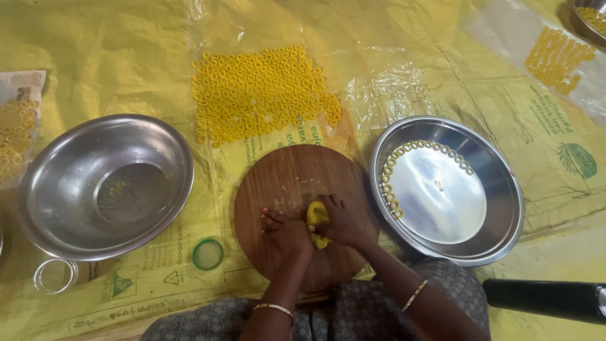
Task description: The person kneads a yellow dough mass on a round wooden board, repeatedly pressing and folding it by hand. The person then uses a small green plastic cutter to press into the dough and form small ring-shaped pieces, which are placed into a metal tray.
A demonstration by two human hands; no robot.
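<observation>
Both hands on dough [317, 221] mid board [303, 215]: left hand [287, 232] pressing it, right hand [341, 221] cupped round it. Best to keep pressure even, roll thin, stay centred imo.

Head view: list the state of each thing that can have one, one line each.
Dough lump: pressed between both hands on the round wooden board.
Left hand: closed on the dough.
Right hand: closed on the dough.
Left steel bowl: nearly empty, a few crumbs.
Right steel plate: partly ringed with dough rings.
Green ring: lying flat.
</observation>
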